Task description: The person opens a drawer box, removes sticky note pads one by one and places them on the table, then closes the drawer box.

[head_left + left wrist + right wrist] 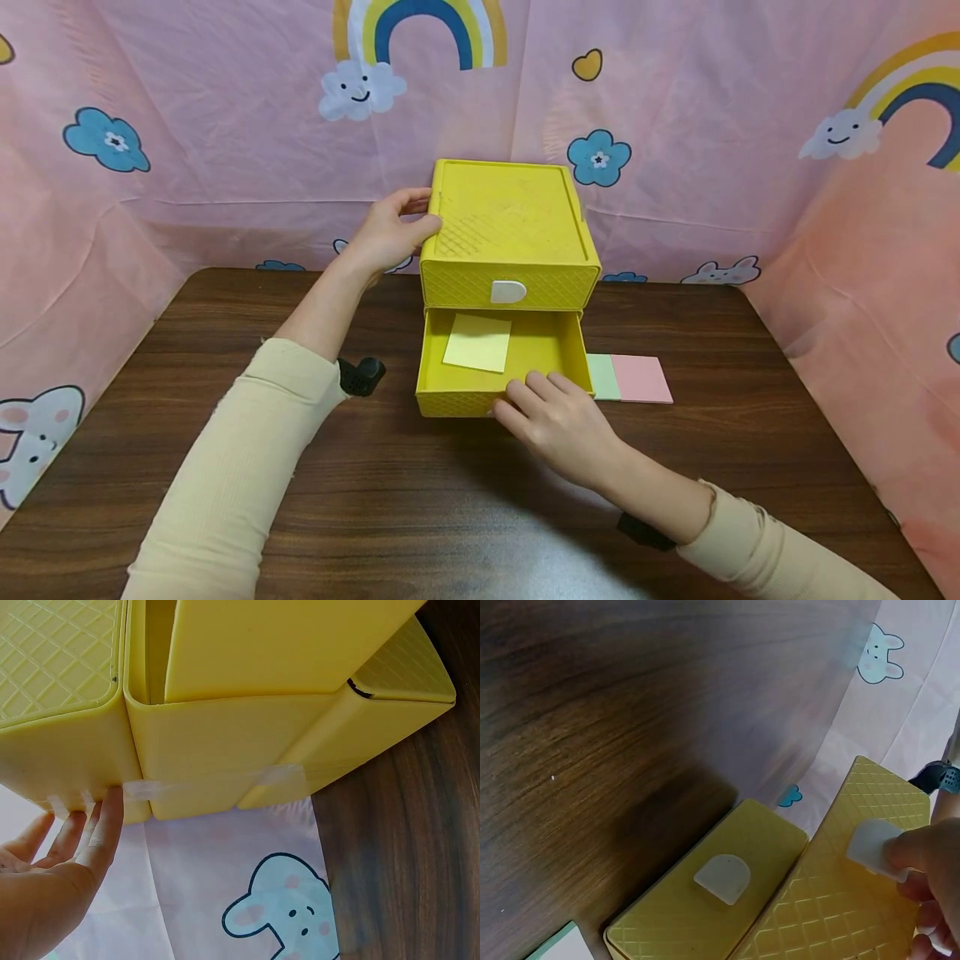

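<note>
A yellow drawer unit [517, 212] stands at the back middle of the table. Its middle drawer [551, 346] is pulled out, with a pale yellow sticky note [477, 343] lying inside. My right hand [566, 429] is at the front of this drawer. In the right wrist view its thumb and fingers pinch the drawer front at the white handle [870, 844]. My left hand [390, 233] rests against the unit's upper left side, thumb over the top edge; the left wrist view shows its fingers [105, 832] straight on the side wall.
Green [603, 377] and pink [642, 379] sticky notes lie on the dark wooden table [360, 500], right of the open drawer. A bottom drawer with its own white handle [724, 878] sits below. A patterned pink cloth [262, 150] hangs behind and at both sides.
</note>
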`<state>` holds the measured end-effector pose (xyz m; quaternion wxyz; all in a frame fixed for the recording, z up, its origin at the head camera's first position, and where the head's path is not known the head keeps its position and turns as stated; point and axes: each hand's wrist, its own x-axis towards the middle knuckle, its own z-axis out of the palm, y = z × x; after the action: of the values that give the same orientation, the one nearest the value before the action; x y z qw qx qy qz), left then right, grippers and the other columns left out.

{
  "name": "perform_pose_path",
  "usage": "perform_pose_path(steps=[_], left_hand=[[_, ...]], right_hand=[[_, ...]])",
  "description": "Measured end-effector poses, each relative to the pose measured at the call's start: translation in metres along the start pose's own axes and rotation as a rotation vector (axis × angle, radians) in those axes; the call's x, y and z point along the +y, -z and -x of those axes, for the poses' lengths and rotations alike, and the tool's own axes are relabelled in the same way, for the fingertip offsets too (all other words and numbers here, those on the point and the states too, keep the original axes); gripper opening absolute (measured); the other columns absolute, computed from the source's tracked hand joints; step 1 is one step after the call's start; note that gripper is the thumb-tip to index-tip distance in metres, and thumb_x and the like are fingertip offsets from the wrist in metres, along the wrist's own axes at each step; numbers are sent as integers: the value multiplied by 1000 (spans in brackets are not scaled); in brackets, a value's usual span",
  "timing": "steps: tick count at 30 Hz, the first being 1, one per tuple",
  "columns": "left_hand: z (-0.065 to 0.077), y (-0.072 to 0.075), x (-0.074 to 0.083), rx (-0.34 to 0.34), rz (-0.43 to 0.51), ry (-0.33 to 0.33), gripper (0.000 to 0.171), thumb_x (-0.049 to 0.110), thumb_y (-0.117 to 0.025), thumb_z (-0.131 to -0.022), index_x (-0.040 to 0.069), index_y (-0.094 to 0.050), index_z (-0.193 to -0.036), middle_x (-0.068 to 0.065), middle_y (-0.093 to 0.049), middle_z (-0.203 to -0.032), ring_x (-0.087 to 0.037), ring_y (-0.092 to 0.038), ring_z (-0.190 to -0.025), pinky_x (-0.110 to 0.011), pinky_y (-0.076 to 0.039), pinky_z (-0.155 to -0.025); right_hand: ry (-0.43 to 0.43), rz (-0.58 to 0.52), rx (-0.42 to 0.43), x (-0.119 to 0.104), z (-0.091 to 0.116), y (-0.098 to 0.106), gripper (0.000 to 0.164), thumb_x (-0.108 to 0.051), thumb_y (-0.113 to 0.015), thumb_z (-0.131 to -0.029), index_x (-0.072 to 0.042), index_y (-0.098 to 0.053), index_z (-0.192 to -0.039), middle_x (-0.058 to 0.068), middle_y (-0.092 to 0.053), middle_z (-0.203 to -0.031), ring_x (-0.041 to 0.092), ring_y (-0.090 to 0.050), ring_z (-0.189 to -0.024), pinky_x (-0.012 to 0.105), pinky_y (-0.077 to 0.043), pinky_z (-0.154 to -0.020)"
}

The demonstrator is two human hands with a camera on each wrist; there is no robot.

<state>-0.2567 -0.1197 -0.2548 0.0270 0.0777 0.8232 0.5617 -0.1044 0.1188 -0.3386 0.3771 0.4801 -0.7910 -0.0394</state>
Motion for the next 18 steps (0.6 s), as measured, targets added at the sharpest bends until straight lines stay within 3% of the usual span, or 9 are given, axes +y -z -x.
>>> perform_pose_path(steps=[18], left_hand=[[0,0,0,-6,13,-5,55,18,-52,-90,11,-34,-142,-8,-41,-139,-21,-50,-114,-34,-53,-82]], right_hand=[[39,-16,19,-14,4,13,33,0,-30,-94,-10,-59,-80,0,-51,-73,16,-41,-62,23,-34,-54]])
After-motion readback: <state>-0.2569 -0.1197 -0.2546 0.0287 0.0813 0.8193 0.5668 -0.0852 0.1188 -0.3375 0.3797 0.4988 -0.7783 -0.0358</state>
